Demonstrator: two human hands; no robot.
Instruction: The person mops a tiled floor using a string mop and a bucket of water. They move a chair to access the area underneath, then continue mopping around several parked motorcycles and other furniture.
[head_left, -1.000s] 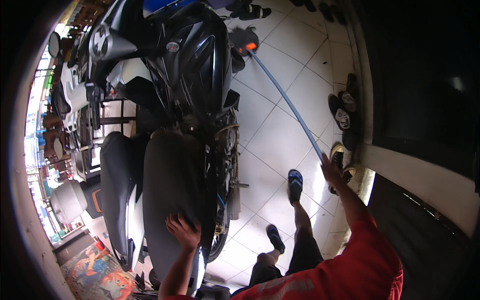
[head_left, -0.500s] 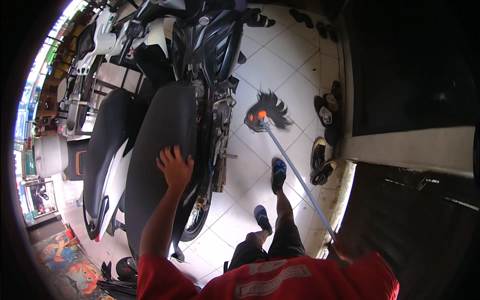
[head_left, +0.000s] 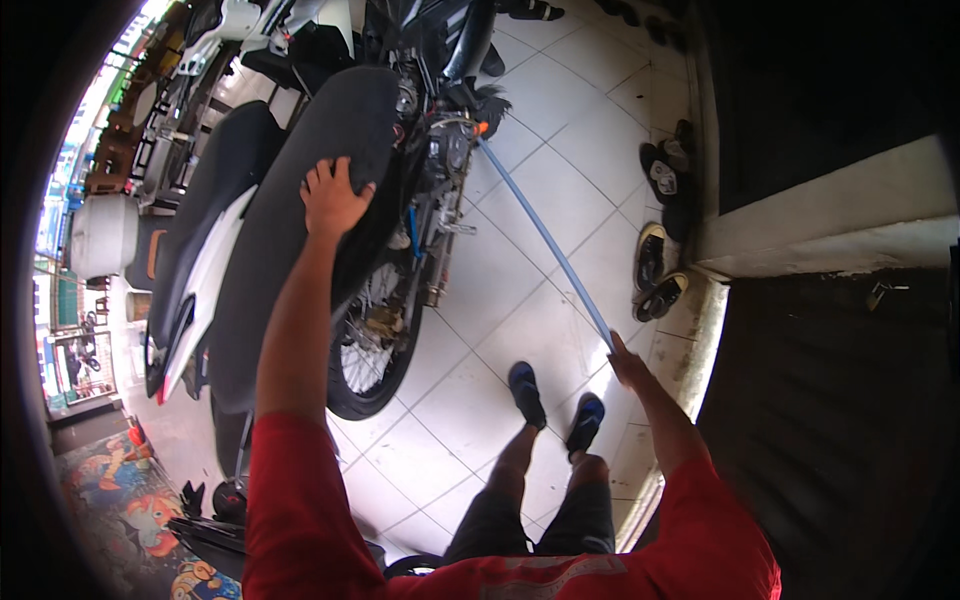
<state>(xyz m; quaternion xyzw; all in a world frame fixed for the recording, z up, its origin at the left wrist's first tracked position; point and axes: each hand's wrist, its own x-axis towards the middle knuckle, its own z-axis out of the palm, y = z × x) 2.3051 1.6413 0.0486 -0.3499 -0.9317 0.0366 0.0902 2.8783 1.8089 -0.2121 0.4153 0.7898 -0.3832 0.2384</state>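
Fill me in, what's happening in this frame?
A person in a red shirt stands on a white tiled floor beside a parked motorcycle. The left hand rests flat on the black seat. The right hand holds the end of a long blue mop handle, whose dark mop head is on the floor against the bike, near its engine. Several sandals lie by the doorstep on the right.
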